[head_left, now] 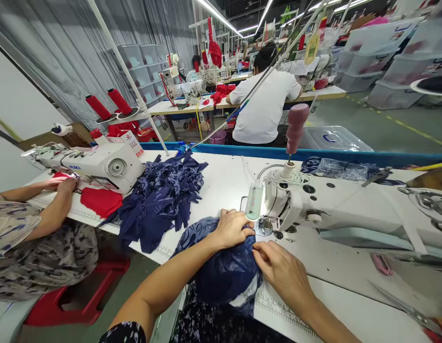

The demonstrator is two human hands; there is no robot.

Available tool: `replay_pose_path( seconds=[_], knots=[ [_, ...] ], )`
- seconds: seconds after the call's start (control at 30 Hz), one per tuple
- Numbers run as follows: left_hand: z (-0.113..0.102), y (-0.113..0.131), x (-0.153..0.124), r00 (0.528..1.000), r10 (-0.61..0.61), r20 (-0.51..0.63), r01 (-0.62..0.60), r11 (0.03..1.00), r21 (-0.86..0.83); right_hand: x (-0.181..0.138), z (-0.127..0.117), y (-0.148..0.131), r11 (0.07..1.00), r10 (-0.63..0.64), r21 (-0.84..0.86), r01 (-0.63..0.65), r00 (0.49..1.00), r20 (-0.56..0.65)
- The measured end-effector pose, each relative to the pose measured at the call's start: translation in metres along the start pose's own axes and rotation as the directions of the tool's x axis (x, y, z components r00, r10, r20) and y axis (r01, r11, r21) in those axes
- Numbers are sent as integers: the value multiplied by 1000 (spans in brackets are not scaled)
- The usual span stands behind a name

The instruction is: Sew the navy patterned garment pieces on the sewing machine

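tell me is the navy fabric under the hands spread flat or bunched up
Bunched up: the navy fabric mounds in folds between the left hand and right hand beside the sewing machine, not flat.

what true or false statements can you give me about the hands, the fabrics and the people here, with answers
1. The left hand and right hand are both on the dark blue lace fabric by the sewing machine. True.
2. The thread cone on that machine is bright green. False: it is dusty pink.
3. A co-worker's hand at the far left rests by red fabric. True.
4. The loose fabric pile on the table is yellow. False: it is dark blue.
5. The person in the white shirt faces this table. False: their back is turned to it.
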State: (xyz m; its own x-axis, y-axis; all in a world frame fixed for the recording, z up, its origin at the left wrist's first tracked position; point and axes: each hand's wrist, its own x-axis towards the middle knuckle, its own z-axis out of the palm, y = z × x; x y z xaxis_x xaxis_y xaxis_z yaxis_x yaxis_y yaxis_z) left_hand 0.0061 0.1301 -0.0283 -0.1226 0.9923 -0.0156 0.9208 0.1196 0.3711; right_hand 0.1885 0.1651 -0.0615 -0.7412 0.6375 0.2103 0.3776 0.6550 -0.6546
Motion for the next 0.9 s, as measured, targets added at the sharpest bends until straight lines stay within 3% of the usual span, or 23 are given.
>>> replay_pose_path(
  seconds=[0.17,0.23,0.33,0.47,0.67,0.9],
  knots=[
    [3,9,-13,995,-43,-86,47,998,46,-15,-2,9,941,-268,-220,258,963,-18],
    [4,16,-28,991,76,-109,-61,989,137,-14,-3,8,907,-338,-273,321,941,-17],
    [17,17,-55,947,283,-151,-235,932,276,-9,-9,9,862,-406,-326,387,914,11],
    [32,1,-72,915,365,-171,-301,901,312,11,-18,17,821,-387,-430,376,920,64],
    [27,-9,-66,909,398,-121,-343,881,325,45,-12,22,753,-271,-610,247,961,54],
    [27,-8,-64,912,392,-123,-343,890,300,20,-28,30,757,-363,-556,342,929,76]
  ],
)
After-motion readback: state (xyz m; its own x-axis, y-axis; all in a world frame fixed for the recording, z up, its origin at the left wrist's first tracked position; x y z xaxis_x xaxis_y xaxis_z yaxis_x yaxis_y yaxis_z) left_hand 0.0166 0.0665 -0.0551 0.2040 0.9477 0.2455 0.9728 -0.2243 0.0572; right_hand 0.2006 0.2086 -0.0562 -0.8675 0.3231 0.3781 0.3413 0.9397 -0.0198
